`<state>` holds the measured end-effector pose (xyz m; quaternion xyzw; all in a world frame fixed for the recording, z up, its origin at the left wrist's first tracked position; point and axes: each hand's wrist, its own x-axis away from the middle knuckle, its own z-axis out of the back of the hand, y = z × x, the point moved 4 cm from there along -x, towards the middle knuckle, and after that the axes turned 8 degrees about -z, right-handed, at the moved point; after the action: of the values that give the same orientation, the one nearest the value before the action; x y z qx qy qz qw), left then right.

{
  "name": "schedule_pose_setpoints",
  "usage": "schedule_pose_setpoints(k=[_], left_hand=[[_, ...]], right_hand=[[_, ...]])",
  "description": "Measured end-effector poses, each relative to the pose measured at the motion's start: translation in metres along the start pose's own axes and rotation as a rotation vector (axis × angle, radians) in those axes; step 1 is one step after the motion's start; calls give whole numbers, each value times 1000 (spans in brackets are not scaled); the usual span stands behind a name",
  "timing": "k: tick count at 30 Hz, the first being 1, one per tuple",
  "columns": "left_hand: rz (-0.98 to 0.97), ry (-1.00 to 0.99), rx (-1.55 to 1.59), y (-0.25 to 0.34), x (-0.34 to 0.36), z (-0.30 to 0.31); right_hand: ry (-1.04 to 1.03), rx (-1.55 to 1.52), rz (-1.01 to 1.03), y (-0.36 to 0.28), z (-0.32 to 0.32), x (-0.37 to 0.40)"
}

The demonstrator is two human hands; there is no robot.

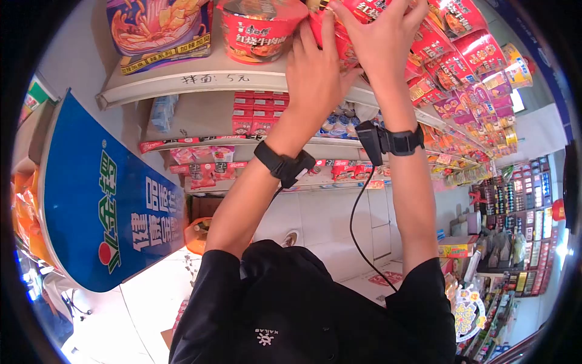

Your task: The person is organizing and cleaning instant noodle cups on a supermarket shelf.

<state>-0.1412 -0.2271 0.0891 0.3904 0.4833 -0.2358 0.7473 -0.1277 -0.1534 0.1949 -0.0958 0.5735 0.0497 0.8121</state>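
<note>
Both hands are at the top shelf among red instant noodle packages. My left hand (316, 77) has its fingers up against a red instant noodle cup (335, 40), partly hidden between the hands. From the right, my right hand (383, 43) reaches over the same cup, thumb and fingers apart around it; some fingertips are cut off by the top edge. Left of the hands stands an upright red noodle bucket (257, 33). More red noodle packs (451, 67) are stacked to the right. Black straps with small devices sit on both wrists.
A purple noodle box (159, 30) stands on the top shelf's left end, above a handwritten price on the shelf edge (212, 79). Lower shelves carry small red boxes (260, 112) and pink packets (203, 164). A blue sign panel (103, 200) juts out at left. A black cable hangs from the right wrist.
</note>
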Motion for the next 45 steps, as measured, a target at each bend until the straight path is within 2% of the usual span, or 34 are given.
schedule_pose_setpoints(k=[2, 3, 5, 7, 9, 10, 12, 13, 15, 16, 18, 19, 21, 22, 24, 28, 30, 34, 35, 37, 39, 41, 43, 45], left_hand=[[136, -76, 45, -3, -4, -6], [138, -81, 51, -2, -3, -6], [29, 60, 76, -1, -3, 3], [21, 39, 115, 2, 0, 16], [-41, 79, 70, 9, 4, 29], [-71, 112, 34, 13, 3, 36], [-96, 111, 65, 20, 4, 48], [-123, 120, 78, 24, 9, 53], [-118, 42, 163, 30, 28, 61], [-135, -68, 209, 41, 41, 63], [-188, -241, 297, 60, 67, 52], [-191, -261, 317, 69, 81, 40], [-165, -574, 499, 91, 117, 3], [-171, -592, 515, 101, 134, -15], [-114, -764, 634, 119, 167, -64], [-70, -804, 693, 157, 198, -153], [-40, -656, 705, 176, 195, -198], [-86, -541, 613, 210, 180, -289], [-87, -552, 603, 218, 180, -310], [132, -601, 559, 221, 179, -353], [116, -593, 478, 221, 180, -386], [220, -699, 664, 216, 183, -416], [194, -675, 608, 215, 191, -434], [292, -810, 733, 225, 181, -433]], right_hand=[[4, -21, 23, 3, -2, -4], [7, -51, 47, 4, -1, -4], [24, -30, 97, 5, 12, -3], [43, -9, 146, 7, 31, -2], [44, -317, 156, 15, 61, 4], [40, -298, 148, 17, 78, 9], [-36, -543, 5, 28, 113, 19], [-36, -516, -10, 38, 129, 27], [11, -516, 34, 65, 160, 46], [13, -489, 20, 81, 177, 60], [-44, -390, -168, 121, 207, 99], [-75, -312, -275, 144, 218, 123], [-136, -149, -478, 182, 233, 171], [-168, -63, -576, 198, 240, 193], [-173, 0, -640, 236, 252, 232], [-152, 84, -743, 305, 268, 277], [-121, 78, -738, 339, 272, 286], [-70, 51, -711, 414, 274, 295], [-52, 54, -674, 432, 273, 296], [-39, -20, -679, 465, 264, 292], [-46, -60, -625, 493, 253, 288], [-89, -41, -613, 516, 241, 281], [-93, -145, -602, 529, 224, 277], [-61, -204, -608, 544, 211, 279]])
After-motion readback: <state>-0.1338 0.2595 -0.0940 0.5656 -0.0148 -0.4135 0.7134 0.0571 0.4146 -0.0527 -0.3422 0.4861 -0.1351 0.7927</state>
